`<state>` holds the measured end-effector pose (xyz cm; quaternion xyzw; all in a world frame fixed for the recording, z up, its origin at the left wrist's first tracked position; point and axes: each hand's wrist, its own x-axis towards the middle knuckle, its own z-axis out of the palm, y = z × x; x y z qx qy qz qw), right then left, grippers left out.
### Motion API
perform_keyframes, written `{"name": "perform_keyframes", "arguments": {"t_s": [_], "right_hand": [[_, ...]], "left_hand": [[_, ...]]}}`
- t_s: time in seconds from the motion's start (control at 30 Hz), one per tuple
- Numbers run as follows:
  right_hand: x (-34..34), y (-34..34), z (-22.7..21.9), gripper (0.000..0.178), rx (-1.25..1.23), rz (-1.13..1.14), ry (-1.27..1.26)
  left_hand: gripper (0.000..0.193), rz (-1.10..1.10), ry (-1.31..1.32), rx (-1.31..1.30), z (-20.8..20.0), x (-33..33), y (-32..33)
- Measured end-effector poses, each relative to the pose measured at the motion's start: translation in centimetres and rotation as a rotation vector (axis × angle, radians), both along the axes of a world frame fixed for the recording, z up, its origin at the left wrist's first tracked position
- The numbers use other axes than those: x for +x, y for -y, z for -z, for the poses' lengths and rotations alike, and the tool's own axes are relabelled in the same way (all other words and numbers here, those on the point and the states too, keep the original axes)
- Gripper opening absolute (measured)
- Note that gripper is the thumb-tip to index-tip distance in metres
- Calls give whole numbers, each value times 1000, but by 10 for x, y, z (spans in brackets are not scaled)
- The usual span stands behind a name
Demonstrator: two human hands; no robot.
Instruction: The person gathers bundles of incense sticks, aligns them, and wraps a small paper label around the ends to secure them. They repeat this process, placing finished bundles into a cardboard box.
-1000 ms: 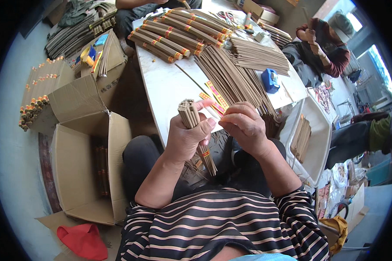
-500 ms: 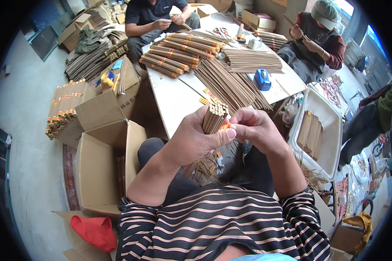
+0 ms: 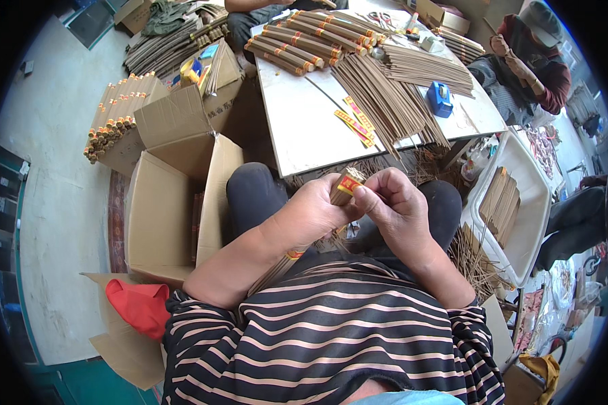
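My left hand (image 3: pixel 311 210) is wrapped round a bundle of brown incense sticks (image 3: pixel 338 197), its end pointing up and away from me. A red and yellow paper label (image 3: pixel 348 183) lies round the bundle near that end. Thumb and fingers of my right hand (image 3: pixel 397 202) pinch the label's right edge against the sticks. The bundle's lower part shows below my left forearm, with another red and yellow band (image 3: pixel 294 254) on it. Just beyond my hands, loose label strips (image 3: pixel 355 123) lie on the white table (image 3: pixel 294 138) beside a spread of loose incense sticks (image 3: pixel 382 101).
Banded bundles (image 3: pixel 304 42) are piled at the table's far side; a blue tape dispenser (image 3: pixel 440 100) stands at right. An open cardboard box (image 3: pixel 157 233) is at my left, with a red cloth (image 3: pixel 138 307) nearby. A white tub (image 3: pixel 530 233) holds sticks at right. Two people sit across the table.
My hands and the bundle have come lower and nearer to my body. The label now lies across the front of the bundle's end. The view has shifted, showing more of the table's near edge.
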<state>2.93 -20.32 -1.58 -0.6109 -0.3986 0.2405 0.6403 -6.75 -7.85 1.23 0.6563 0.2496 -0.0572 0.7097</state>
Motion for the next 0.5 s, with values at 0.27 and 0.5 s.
{"name": "perform_keyframes", "arguments": {"t_s": [0.27,0.5], "right_hand": [[0,-4,2,19,-76,69,-61],[7,-3,-13,18,-146,-16,-160]], "left_hand": [[38,-26,155,46,18,-4,0],[51,69,281,-88,22,-12,-8]]}}
